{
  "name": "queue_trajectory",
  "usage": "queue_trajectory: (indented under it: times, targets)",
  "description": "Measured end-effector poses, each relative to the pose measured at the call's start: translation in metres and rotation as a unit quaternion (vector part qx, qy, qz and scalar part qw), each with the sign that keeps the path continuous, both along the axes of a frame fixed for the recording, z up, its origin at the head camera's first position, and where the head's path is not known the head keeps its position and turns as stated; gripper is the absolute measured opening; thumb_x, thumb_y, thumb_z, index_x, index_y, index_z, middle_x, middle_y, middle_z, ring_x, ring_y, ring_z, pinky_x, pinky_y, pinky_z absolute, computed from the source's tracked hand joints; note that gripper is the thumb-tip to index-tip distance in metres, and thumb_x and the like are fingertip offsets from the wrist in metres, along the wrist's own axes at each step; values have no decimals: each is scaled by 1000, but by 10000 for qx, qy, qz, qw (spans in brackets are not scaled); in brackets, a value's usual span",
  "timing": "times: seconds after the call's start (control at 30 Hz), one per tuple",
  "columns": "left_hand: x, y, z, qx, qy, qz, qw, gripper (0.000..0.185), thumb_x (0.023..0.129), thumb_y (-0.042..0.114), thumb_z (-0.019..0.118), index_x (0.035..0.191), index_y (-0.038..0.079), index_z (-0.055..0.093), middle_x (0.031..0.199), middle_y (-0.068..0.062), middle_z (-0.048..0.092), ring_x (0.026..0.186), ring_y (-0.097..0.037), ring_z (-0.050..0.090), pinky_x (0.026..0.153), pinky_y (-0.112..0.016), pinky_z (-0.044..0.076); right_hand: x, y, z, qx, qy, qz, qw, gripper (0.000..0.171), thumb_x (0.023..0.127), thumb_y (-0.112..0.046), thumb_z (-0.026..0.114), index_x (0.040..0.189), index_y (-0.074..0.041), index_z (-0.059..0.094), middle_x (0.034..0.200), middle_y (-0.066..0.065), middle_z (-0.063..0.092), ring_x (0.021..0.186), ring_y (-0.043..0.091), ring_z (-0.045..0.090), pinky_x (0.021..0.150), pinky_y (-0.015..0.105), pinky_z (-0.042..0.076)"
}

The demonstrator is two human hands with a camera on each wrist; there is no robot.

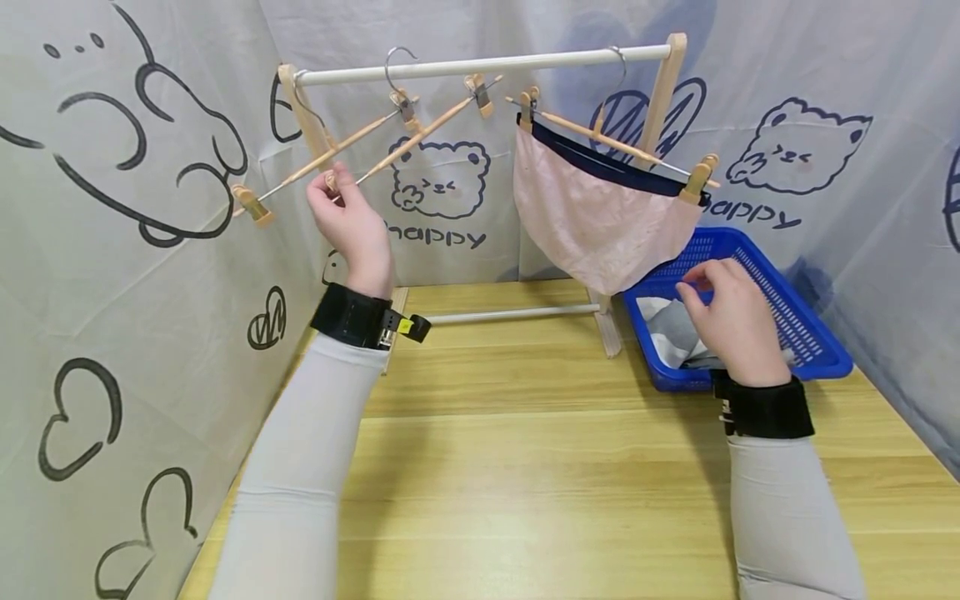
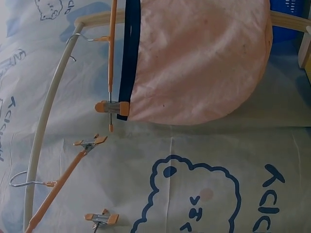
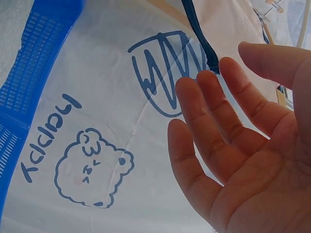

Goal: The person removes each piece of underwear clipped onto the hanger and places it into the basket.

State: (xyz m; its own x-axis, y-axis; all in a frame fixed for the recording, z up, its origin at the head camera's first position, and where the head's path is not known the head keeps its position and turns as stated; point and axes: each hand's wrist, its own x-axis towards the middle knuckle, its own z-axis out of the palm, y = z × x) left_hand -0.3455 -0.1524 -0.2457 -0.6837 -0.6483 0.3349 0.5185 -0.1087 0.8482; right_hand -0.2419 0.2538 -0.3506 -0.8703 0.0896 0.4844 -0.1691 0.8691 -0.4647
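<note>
Now the left hand (image 1: 354, 232) pinches a clip (image 1: 331, 180), right hand (image 1: 731, 321) relaxed.

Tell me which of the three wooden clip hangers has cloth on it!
The right-hand wooden clip hanger on the white rod: pink cloth with a navy band hangs from it, while the left hanger and middle hanger hold no cloth.

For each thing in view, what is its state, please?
Left hanger: hooked on rail, empty
Middle hanger: hooked on rail, empty
Right hanger: hooked on rail, loaded
Pink garment: clipped to right hanger
Left hand: pinching middle hanger's lower clip
Right hand: raised, holding nothing
Blue basket: upright, holding cloth
Cloth: loosely bunched
</note>
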Motion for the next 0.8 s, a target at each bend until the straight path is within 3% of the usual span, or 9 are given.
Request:
queue_trajectory:
  times: [0.8]
  targets:
    - [-7, -14, -14, 38, -225, 262, 9994, 15, 107, 25, 55, 97, 16, 49, 93, 4, 43, 87, -8, 43, 77, -18, 37, 1, -5, 1, 4, 70, 106, 9999, 22, 102, -16, 64, 109, 4, 64, 110, 24, 57, 102, 41, 55, 89, 57, 45]
